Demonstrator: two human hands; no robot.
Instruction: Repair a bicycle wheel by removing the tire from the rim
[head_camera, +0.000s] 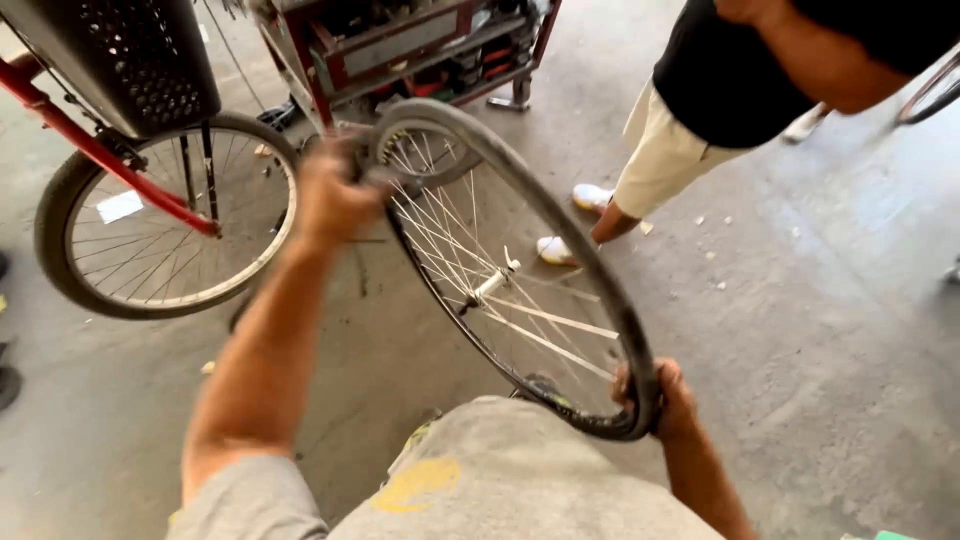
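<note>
While my left hand (330, 200) curls tight around the far top of the loose bicycle wheel (510, 290), my right hand (668, 398) clamps the tyre at the near bottom edge, just above my grey shirt (500, 480). Between both hands the wheel hangs tilted over the concrete floor (820, 330). Beyond my left hand stands a red bicycle (150, 210) with a black basket (130, 55); past my right hand, another person (720, 90) stands.
</note>
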